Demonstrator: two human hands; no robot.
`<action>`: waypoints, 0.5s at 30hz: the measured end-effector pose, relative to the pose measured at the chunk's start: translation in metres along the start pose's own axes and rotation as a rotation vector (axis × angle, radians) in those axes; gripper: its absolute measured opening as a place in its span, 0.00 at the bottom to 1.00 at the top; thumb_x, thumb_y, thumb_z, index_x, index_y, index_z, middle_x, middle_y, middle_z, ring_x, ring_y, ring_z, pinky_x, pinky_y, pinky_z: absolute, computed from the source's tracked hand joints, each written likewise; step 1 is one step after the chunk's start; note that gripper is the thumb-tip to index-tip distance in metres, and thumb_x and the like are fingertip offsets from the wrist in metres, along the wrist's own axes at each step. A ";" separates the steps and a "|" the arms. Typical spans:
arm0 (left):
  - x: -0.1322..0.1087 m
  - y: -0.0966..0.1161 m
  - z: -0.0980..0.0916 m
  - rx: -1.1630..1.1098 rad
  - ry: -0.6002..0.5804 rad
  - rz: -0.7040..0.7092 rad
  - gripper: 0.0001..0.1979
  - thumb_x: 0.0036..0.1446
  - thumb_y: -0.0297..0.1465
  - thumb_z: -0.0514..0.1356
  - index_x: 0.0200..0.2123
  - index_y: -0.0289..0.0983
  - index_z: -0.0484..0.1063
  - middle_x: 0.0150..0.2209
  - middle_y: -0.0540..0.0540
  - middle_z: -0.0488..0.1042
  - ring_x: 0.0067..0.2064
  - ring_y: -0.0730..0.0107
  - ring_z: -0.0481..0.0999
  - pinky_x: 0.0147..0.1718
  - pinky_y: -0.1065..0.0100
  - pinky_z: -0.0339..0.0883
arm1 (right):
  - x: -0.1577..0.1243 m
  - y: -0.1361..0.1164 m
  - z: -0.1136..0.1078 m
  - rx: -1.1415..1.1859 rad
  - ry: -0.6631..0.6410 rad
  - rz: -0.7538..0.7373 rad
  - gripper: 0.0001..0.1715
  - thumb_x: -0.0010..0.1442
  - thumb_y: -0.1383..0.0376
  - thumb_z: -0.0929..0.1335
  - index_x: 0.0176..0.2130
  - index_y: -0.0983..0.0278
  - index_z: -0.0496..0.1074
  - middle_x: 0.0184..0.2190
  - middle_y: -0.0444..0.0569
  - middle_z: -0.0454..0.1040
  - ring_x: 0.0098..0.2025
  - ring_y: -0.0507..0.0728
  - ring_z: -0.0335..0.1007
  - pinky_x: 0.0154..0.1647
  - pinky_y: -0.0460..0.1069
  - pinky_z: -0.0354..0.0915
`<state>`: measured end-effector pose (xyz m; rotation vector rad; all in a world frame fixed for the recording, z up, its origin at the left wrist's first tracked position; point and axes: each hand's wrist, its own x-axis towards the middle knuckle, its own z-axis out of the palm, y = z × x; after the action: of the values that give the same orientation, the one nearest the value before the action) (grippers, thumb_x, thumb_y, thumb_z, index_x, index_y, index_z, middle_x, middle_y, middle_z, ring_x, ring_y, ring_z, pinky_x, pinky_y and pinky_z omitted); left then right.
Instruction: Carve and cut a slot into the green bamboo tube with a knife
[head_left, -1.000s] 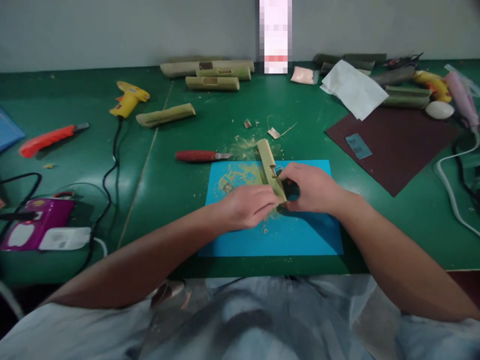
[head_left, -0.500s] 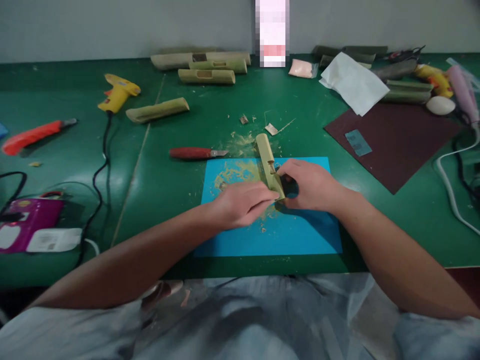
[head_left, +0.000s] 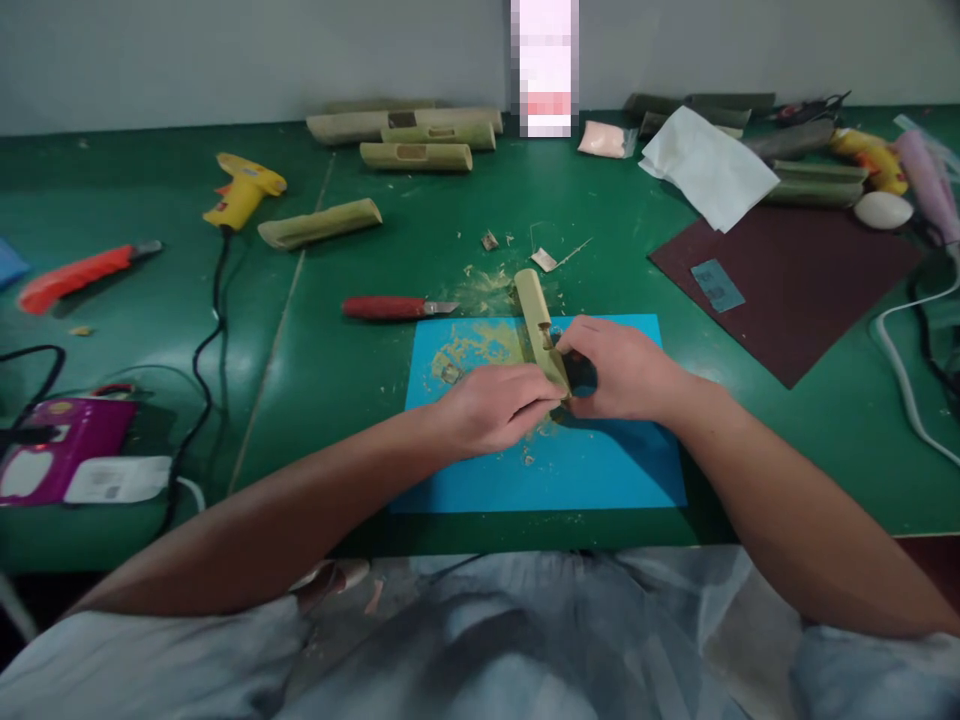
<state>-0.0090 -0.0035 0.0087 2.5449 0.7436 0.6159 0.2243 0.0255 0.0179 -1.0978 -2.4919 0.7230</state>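
Note:
A short bamboo tube (head_left: pixel 535 313) with a notch cut in its side lies slanted over the top edge of a blue mat (head_left: pixel 600 470). My left hand (head_left: pixel 495 408) is closed around the tube's near end. My right hand (head_left: pixel 622 368) is closed beside it, with the fingertips pinched at the notch; whatever small thing they hold is hidden. Yellowish shavings (head_left: pixel 472 350) are scattered over the mat and the green table just behind it.
A red-handled knife (head_left: pixel 394 307) lies left of the mat. Farther left are a bamboo piece (head_left: pixel 319 224), a yellow glue gun (head_left: pixel 240 188) with its black cord, an orange cutter (head_left: pixel 75 274) and a purple device (head_left: pixel 64 450). More bamboo tubes (head_left: pixel 412 135) lie at the back. Dark sandpaper (head_left: pixel 795 280) and white paper (head_left: pixel 709 165) lie right.
Both hands stay on the bamboo tube with almost no movement. The view shifted slightly, mostly to the left and back.

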 end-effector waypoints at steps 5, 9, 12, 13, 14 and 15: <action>-0.003 0.000 -0.003 -0.005 -0.048 -0.041 0.11 0.71 0.30 0.54 0.46 0.37 0.77 0.38 0.45 0.81 0.38 0.69 0.80 0.37 0.71 0.70 | 0.001 -0.001 0.000 0.008 -0.016 0.013 0.21 0.45 0.61 0.74 0.38 0.61 0.66 0.38 0.47 0.69 0.38 0.57 0.65 0.35 0.50 0.55; 0.000 0.000 -0.002 -0.010 -0.033 -0.018 0.11 0.71 0.30 0.53 0.45 0.37 0.77 0.40 0.44 0.81 0.40 0.68 0.80 0.38 0.70 0.70 | 0.000 0.001 0.000 0.007 -0.004 -0.002 0.21 0.45 0.61 0.74 0.37 0.60 0.65 0.38 0.47 0.69 0.38 0.57 0.65 0.35 0.50 0.55; -0.001 0.001 -0.003 -0.012 -0.036 -0.005 0.12 0.71 0.29 0.53 0.45 0.36 0.77 0.38 0.45 0.81 0.38 0.69 0.80 0.37 0.71 0.69 | 0.001 -0.001 0.000 0.016 -0.007 0.009 0.21 0.45 0.61 0.74 0.37 0.60 0.65 0.38 0.47 0.70 0.39 0.57 0.65 0.34 0.50 0.55; -0.001 0.001 -0.003 -0.008 -0.040 -0.015 0.12 0.71 0.29 0.53 0.45 0.36 0.77 0.37 0.45 0.81 0.37 0.69 0.80 0.36 0.71 0.69 | 0.001 -0.001 -0.001 0.015 -0.013 0.011 0.21 0.45 0.61 0.74 0.37 0.60 0.65 0.38 0.47 0.70 0.38 0.57 0.65 0.34 0.50 0.54; -0.001 0.002 -0.004 -0.001 -0.043 -0.026 0.12 0.71 0.29 0.53 0.45 0.36 0.77 0.37 0.45 0.80 0.37 0.70 0.79 0.35 0.71 0.68 | 0.001 -0.002 -0.001 0.011 -0.018 0.012 0.21 0.45 0.60 0.74 0.37 0.60 0.65 0.38 0.47 0.70 0.38 0.57 0.64 0.34 0.50 0.54; -0.001 0.002 -0.003 0.006 -0.043 -0.033 0.11 0.71 0.30 0.53 0.45 0.36 0.77 0.36 0.45 0.80 0.37 0.69 0.79 0.35 0.71 0.68 | 0.002 -0.003 -0.001 0.005 -0.022 0.010 0.20 0.45 0.60 0.74 0.37 0.60 0.65 0.38 0.47 0.69 0.37 0.57 0.64 0.34 0.50 0.54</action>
<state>-0.0105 -0.0043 0.0123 2.5382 0.7720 0.5475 0.2222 0.0256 0.0207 -1.1070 -2.5034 0.7484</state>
